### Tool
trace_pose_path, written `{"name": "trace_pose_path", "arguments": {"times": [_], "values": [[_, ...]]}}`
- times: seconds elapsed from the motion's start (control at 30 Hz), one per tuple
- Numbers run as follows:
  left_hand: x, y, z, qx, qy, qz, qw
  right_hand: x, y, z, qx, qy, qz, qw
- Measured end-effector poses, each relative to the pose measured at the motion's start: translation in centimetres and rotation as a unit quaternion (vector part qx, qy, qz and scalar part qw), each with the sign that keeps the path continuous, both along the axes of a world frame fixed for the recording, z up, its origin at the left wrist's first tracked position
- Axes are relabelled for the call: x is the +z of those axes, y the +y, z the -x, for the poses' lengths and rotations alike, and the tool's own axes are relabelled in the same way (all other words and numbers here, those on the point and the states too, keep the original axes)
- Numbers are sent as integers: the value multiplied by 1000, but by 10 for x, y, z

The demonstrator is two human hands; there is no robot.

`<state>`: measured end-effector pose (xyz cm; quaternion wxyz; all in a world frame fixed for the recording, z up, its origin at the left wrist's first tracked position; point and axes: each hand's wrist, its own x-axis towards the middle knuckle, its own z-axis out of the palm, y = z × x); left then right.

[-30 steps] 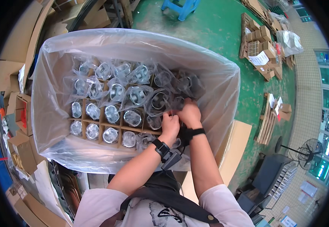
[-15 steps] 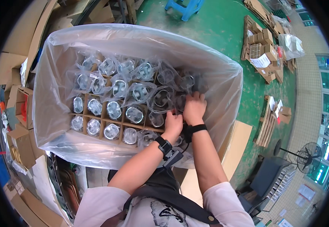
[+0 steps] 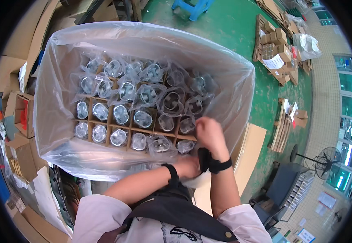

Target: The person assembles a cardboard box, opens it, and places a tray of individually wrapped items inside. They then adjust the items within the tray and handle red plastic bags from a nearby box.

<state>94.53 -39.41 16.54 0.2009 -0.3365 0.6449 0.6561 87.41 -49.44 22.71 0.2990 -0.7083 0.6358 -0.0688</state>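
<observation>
Several silvery metal pistons point(image 3: 121, 115) stand in the cells of a brown cardboard divider point(image 3: 156, 130). Clear plastic bags wrap many of them, most loosely in the far rows, like the bagged piston point(image 3: 148, 94) near the middle. Around them rises a large box lined with a clear plastic sheet point(image 3: 212, 48). My right hand point(image 3: 210, 133) is at the box's right side, its fingers curled closed beside a piston point(image 3: 187, 125); what they hold, if anything, is hidden. By the near edge is my left hand point(image 3: 189, 167), its fingers hidden behind my right wrist. Both wrists wear black straps.
Flat cardboard point(image 3: 249, 158) lies just right of the box. Opened cartons point(image 3: 24, 115) crowd the left side. Across the green floor are a loaded pallet point(image 3: 279, 52), a stack of wooden slats point(image 3: 280, 129), a standing fan point(image 3: 326, 162) and a blue stool point(image 3: 194, 8).
My left hand has drawn back from the pistons to the near edge of the box. My right hand has moved nearer to me and its fingers have curled, uncovering pistons at the right.
</observation>
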Motion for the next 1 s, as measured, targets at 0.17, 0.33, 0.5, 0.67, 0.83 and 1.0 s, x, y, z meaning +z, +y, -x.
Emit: {"name": "trace_pose_path", "arguments": {"times": [0.17, 0.33, 0.5, 0.67, 0.83, 1.0], "values": [[13, 46, 3, -58, 44, 63, 995, -34, 19, -20, -55, -4, 49, 997], [-36, 57, -6, 115, 172, 159, 965, -93, -25, -9, -49, 51, -7, 997], [-35, 0, -48, 195, 146, 179, 953, -40, -32, 5, -241, -253, -151, 925], [5, -57, -58, 226, -21, 267, 937, -45, 20, 21, -75, -52, -158, 983], [-32, -83, -58, 186, -134, 337, 913, -129, 26, -14, -169, 144, -138, 965], [-62, -73, -37, 150, -165, 332, 916, -125, 32, -6, -250, 20, -90, 964]]}}
